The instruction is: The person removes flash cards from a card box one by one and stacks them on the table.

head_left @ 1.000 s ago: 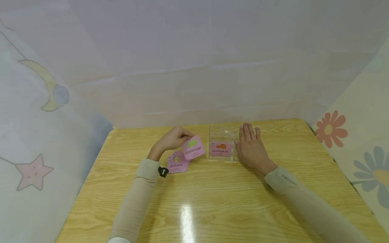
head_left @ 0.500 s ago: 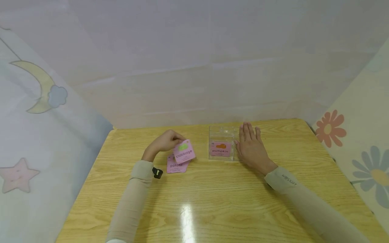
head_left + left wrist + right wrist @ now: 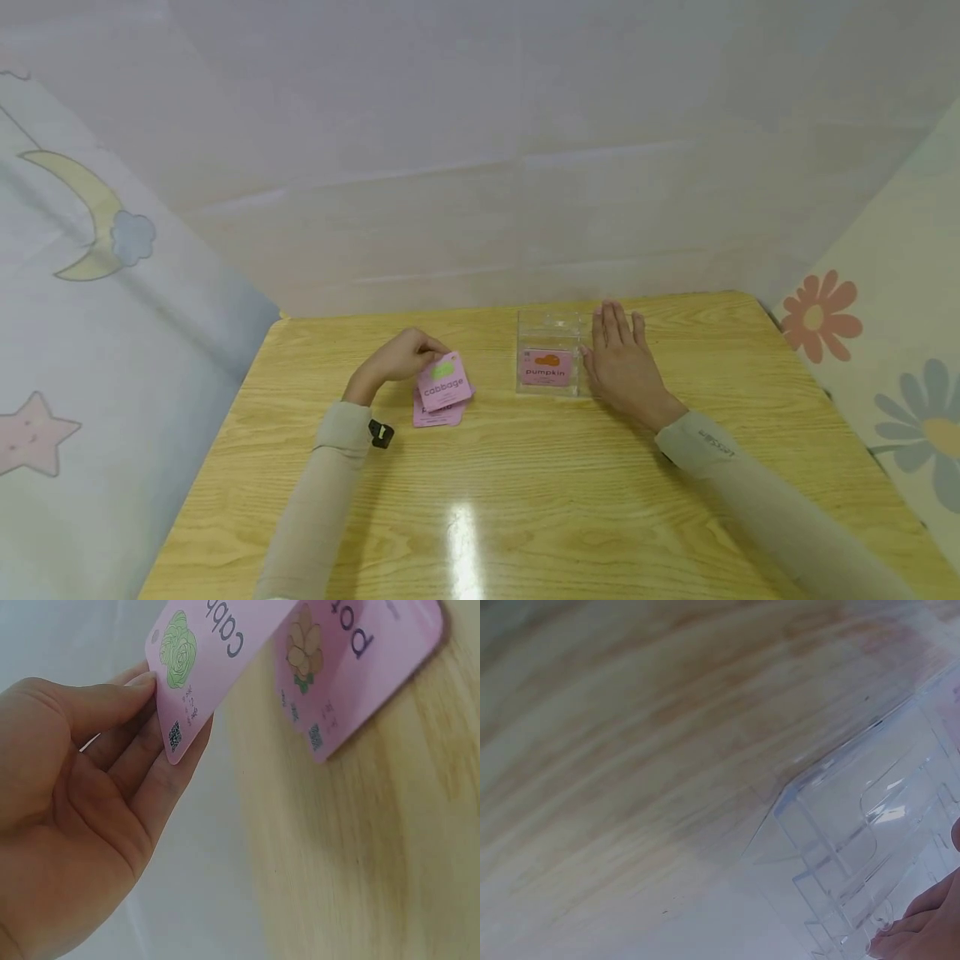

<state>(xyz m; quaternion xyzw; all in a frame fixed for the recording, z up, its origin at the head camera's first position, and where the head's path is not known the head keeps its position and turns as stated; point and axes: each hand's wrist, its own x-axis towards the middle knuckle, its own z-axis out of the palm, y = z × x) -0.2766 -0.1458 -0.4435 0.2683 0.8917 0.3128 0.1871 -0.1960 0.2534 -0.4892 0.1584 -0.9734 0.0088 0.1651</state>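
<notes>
Between thumb and fingers, my left hand (image 3: 397,358) pinches a pink cabbage card (image 3: 444,382) by its upper edge. The left wrist view shows the card tilted, its green cabbage picture near the thumb. Under it lies a pink potato card (image 3: 352,667) on the table, mostly covered in the head view. A clear plastic box (image 3: 548,333) stands right of the cards, with a pink pumpkin card (image 3: 546,367) visible inside. My right hand (image 3: 624,367) lies with straight fingers along the box's right side; only part of that hand shows in the right wrist view.
The wooden table (image 3: 525,483) extends toward me, with a bright reflection in front. A pale sheet (image 3: 480,167) rises behind its back edge. Printed sheets with a moon and star (image 3: 30,433) and flowers (image 3: 821,317) flank it.
My left hand has moved left and slightly toward me, bringing the cabbage card over the potato card. The right hand and the box have stayed in place.
</notes>
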